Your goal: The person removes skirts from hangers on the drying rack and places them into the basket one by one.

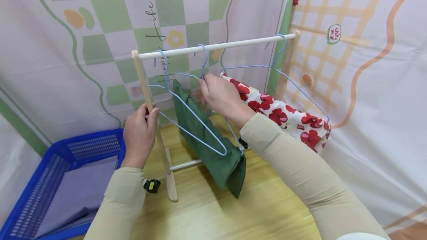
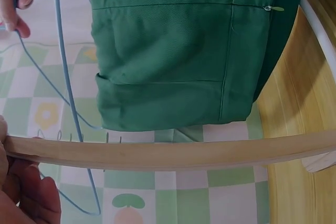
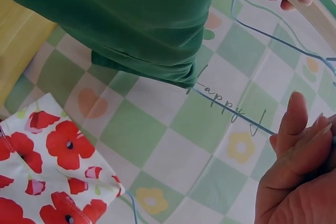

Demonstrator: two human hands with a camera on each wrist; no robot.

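Observation:
A small wooden clothes rack [image 1: 217, 47] with a white rail stands on the table. My left hand [image 1: 139, 134] grips its left wooden post [image 2: 157, 153] between thumb and fingers. On the rail, my right hand [image 1: 221, 93] pinches the neck of a blue hanger [image 1: 204, 60] carrying a folded green cloth garment [image 1: 207, 147]; a small zipper pull shows on it in the left wrist view. A bare blue hanger [image 1: 190, 101] hangs between that garment and the left post. At the rail's right end, another blue hanger [image 1: 301, 90] bears a white cloth with red flowers [image 1: 278, 116].
A blue plastic basket [image 1: 55, 158] at the left holds folded grey-purple cloth [image 1: 78, 192]. The wooden table [image 1: 267, 199] lies beneath the rack. Patterned curtains [image 1: 106, 14] close in the back and sides.

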